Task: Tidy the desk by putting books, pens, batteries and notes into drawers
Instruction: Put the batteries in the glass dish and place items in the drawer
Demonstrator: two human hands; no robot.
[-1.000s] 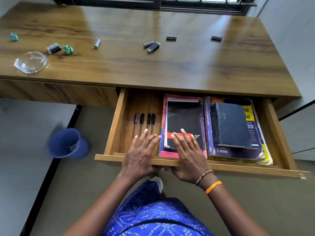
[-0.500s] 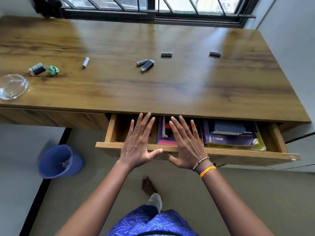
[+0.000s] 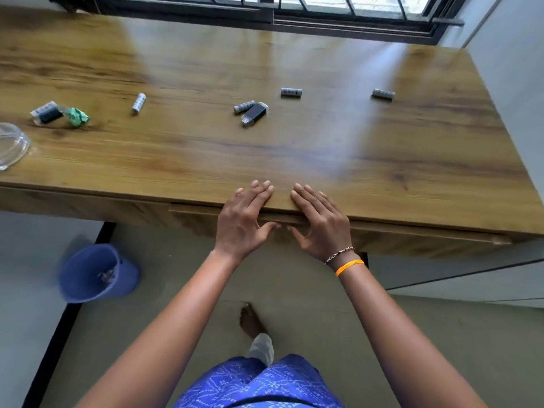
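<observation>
The drawer (image 3: pixel 412 231) under the wooden desk (image 3: pixel 206 154) is pushed in, so the books and pens inside are hidden. My left hand (image 3: pixel 245 217) and my right hand (image 3: pixel 319 220) lie flat side by side against the drawer front, fingertips resting on the desk's front edge, holding nothing. Several grey batteries lie on the desktop: one (image 3: pixel 138 103) at the left, one (image 3: pixel 243 106) in the middle, one (image 3: pixel 291 92) right of it, one (image 3: pixel 383 94) far right. A black battery pack (image 3: pixel 255 113) lies beside the middle battery, another (image 3: pixel 46 112) at the far left.
A crumpled green note (image 3: pixel 77 116) lies beside the left pack. A clear glass bowl (image 3: pixel 11 145) sits at the desk's left edge. A blue bin (image 3: pixel 94 273) stands on the floor at the left. A window frame runs along the back.
Both hands pushed the open drawer in until it shut, hiding the books and pens. The view tilted up over the desktop.
</observation>
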